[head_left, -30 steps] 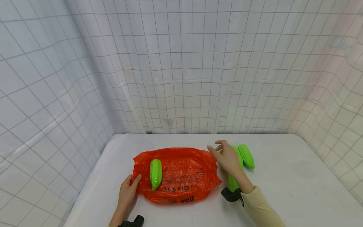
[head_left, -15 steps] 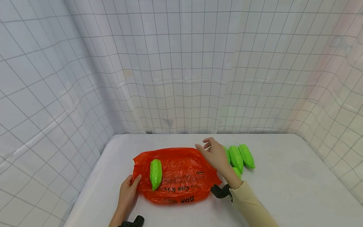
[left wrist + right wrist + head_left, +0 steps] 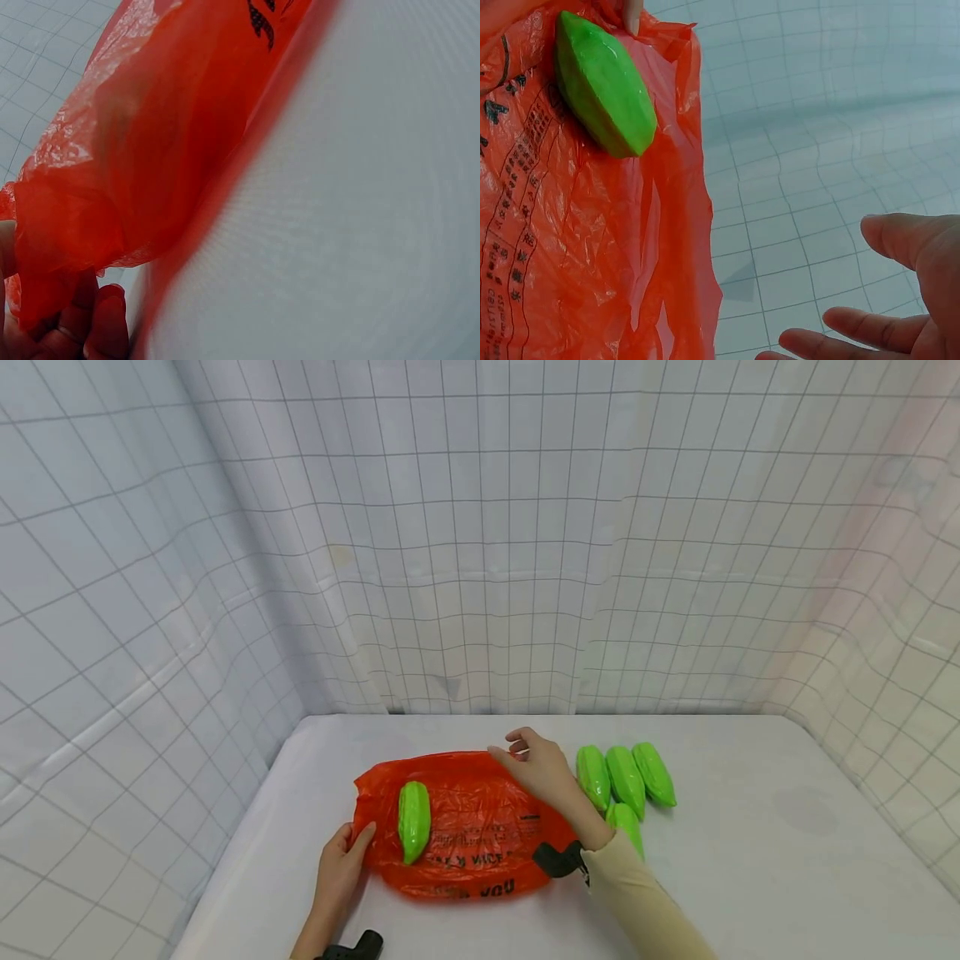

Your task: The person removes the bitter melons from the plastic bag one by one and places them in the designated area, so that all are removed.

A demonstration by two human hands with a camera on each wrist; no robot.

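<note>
A red plastic bag (image 3: 480, 814) with black print lies spread flat on the white table. My left hand (image 3: 341, 867) pinches its left edge between thumb and fingers; in the left wrist view the fingertips (image 3: 111, 319) curl beneath the film. On the bag's left part rests one glossy bright-green, ridged, tapered piece (image 3: 414, 821), shaped like a star fruit. Above the bag's upper right edge hangs my right hand (image 3: 542, 770), holding nothing. In the right wrist view its thumb (image 3: 900, 236) and fingers are spread apart, away from the bag.
Several similar green pieces lie right of the bag: three side by side (image 3: 626, 781) and another (image 3: 625, 827) nearer, partly behind the right sleeve (image 3: 637, 889). White gridded curtains (image 3: 480, 543) enclose the table (image 3: 765, 843) at the back and sides.
My right hand has moved left, from beside the green pieces to above the bag's upper edge, uncovering those pieces. My left hand and the piece on the bag have stayed in place.
</note>
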